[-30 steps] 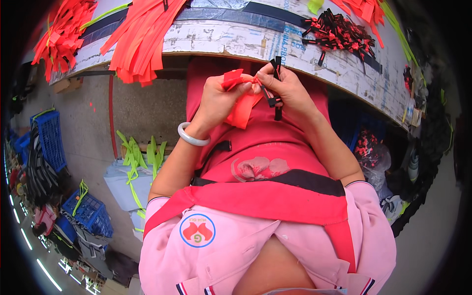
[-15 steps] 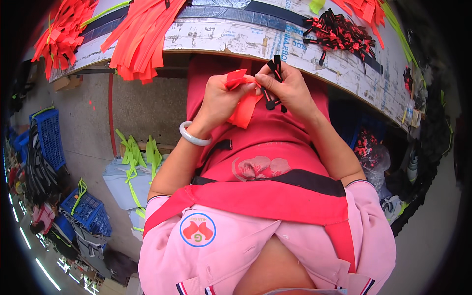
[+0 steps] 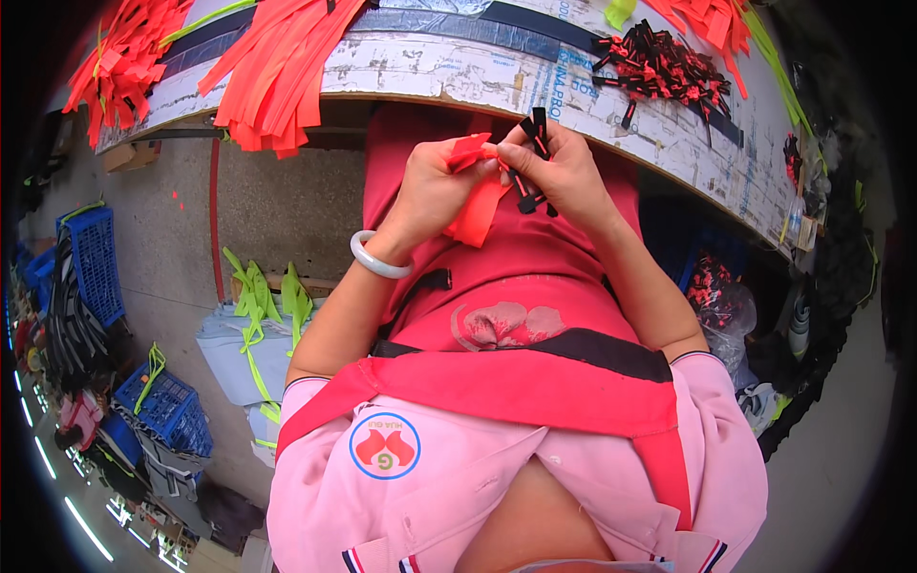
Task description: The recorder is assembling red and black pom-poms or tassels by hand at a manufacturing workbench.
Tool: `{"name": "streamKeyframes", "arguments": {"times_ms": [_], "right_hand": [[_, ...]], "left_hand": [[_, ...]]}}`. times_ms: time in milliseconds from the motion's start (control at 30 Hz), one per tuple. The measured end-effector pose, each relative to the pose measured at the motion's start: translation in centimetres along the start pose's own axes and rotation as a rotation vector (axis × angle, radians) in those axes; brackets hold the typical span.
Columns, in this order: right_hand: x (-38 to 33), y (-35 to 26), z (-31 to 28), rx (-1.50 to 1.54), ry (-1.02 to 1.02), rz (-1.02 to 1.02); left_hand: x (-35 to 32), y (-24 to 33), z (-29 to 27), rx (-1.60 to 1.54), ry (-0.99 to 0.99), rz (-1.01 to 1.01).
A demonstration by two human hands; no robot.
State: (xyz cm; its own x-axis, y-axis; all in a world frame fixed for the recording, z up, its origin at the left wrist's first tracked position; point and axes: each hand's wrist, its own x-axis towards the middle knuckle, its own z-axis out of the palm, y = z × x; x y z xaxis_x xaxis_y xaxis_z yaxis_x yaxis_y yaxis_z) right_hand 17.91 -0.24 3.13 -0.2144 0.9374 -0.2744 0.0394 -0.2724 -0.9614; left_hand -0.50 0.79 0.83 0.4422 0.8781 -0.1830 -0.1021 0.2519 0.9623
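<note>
Just off the table's front edge, over my lap, my two hands meet. My left hand (image 3: pixel 427 187), with a pale bangle at its wrist, is closed on a coral-red fabric strip (image 3: pixel 475 218); one end pokes up above the fingers and the rest hangs below. My right hand (image 3: pixel 564 172) is closed around several short black straps (image 3: pixel 527 199) with red edges, which stick out above and below its fingers. The strip's upper part reaches the right fingertips. How strip and straps meet between the fingertips is hidden.
A pale, scuffed tabletop (image 3: pixel 430 72) curves across the far side. Long coral strips (image 3: pixel 277 81) drape over its edge at left. A heap of black-and-red straps (image 3: pixel 664 72) lies on its right. Blue crates (image 3: pixel 164 411) and a white stack with lime bands (image 3: pixel 239 349) stand at floor level, left.
The coral strip's upper end has shifted slightly right and up with the left fingers. My right hand keeps its hold on the straps, almost unmoved.
</note>
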Motion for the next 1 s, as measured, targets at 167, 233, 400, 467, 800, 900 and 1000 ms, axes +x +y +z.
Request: {"name": "streamKeyframes", "arguments": {"times_ms": [167, 233, 400, 467, 800, 900, 1000], "right_hand": [[0.2, -1.0, -0.5, -0.024, -0.044, 0.049], [0.1, -1.3, -0.4, 0.071, -0.068, 0.107], [0.1, -0.3, 0.0, -0.040, 0.013, -0.033], [0.2, -0.8, -0.1, -0.096, -0.024, -0.020], [0.0, 1.0, -1.3, 0.265, -0.092, 0.197], [0.0, 1.0, -0.5, 0.232, -0.039, 0.162], [0.1, 1.1, -0.4, 0.202, -0.044, 0.106]], "left_hand": [[-0.1, 0.0, 0.0, 0.037, 0.010, 0.038], [0.0, 0.4, -0.2, 0.051, 0.003, 0.029], [0.1, 0.5, -0.1, 0.090, 0.011, 0.007], [-0.2, 0.3, -0.3, 0.137, 0.008, -0.028], [-0.2, 0.9, 0.2, -0.172, -0.030, -0.058], [-0.2, 0.5, -0.3, -0.178, -0.021, -0.157], [-0.2, 0.0, -0.3, -0.140, 0.000, -0.124]]}}
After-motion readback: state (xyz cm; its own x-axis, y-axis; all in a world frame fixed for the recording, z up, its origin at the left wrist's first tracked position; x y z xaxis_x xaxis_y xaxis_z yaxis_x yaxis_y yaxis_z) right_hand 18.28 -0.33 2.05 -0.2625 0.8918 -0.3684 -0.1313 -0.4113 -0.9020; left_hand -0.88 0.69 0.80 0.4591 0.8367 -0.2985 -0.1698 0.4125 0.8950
